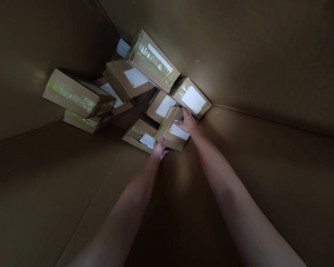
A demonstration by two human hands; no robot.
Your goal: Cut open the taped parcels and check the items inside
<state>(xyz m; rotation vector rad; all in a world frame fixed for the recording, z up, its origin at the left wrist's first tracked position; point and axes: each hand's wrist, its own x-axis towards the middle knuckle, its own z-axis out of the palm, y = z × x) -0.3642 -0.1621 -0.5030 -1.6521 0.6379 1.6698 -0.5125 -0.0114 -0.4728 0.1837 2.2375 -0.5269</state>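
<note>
A taped cardboard box [170,140] with a white label sits between my two hands, tilted, near the front of the pile. My right hand [188,123] grips its far right side, the thumb lying over the label. At its near left corner is my left hand [159,149], fingers bent around the edge; some fingertips are hidden. Left of that hand lies a flatter carton [137,131] with a label. Just beyond my right hand, another labelled box [180,88] rests against the wall.
Tall brown cardboard walls [256,66] surround the pile. A long box [153,61] leans at the back over a labelled box [119,76]. At the left, a taped box [72,92] sits on a smaller one [80,120]. The brown floor [122,178] shows a seam.
</note>
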